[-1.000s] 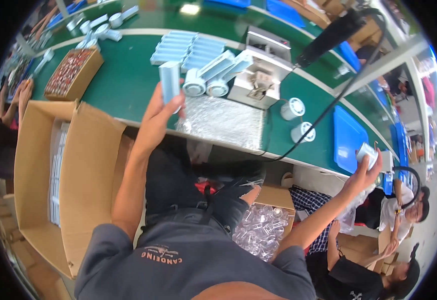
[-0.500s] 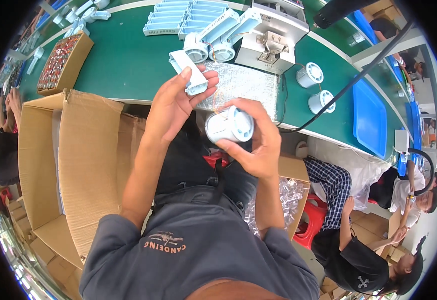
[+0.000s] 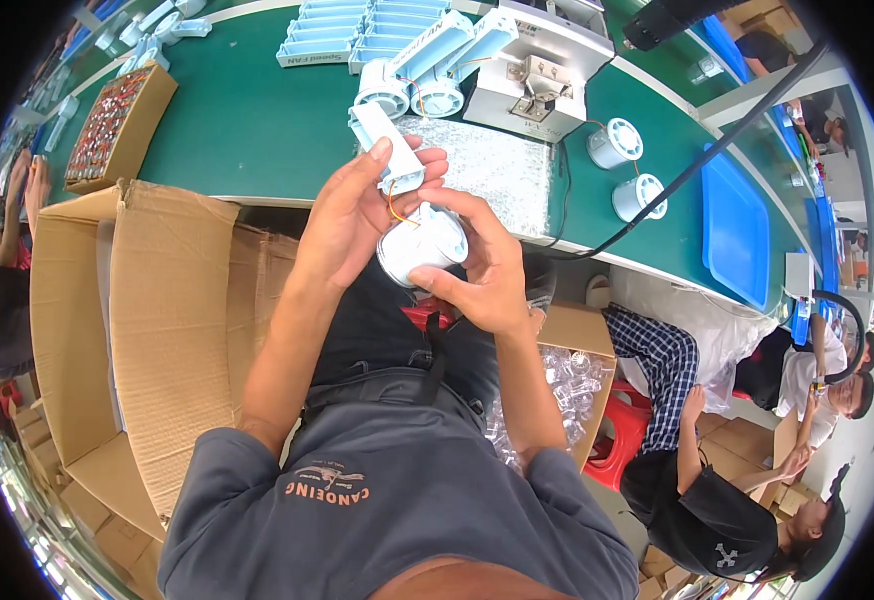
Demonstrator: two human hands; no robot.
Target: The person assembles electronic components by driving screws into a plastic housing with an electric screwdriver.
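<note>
My left hand [image 3: 348, 215] is closed on a long, light-blue plastic handle shell [image 3: 387, 145], its thumb lying along the near side. Just below and to the right, my right hand [image 3: 485, 262] grips a round light-blue fan head [image 3: 422, 246] between thumb and fingers. A thin orange wire [image 3: 395, 205] runs from the lower end of the handle shell to the fan head. The two parts are close together but are not joined as one body. Both are held over my lap, near the front edge of the bench.
On the green bench [image 3: 227, 100] lie rows of blue handle shells [image 3: 315, 50], a grey metal fixture [image 3: 532, 95], two fan heads [image 3: 614, 143] and a blue tray [image 3: 737, 235]. A cardboard box [image 3: 172, 330] stands at my left; clear plastic parts [image 3: 567, 385] fill another at right. Co-workers sit nearby.
My right hand has brought the fan head left, close under the handle shell, and turned it. The left hand with the shell has shifted slightly right, and the orange wire now shows between the parts.
</note>
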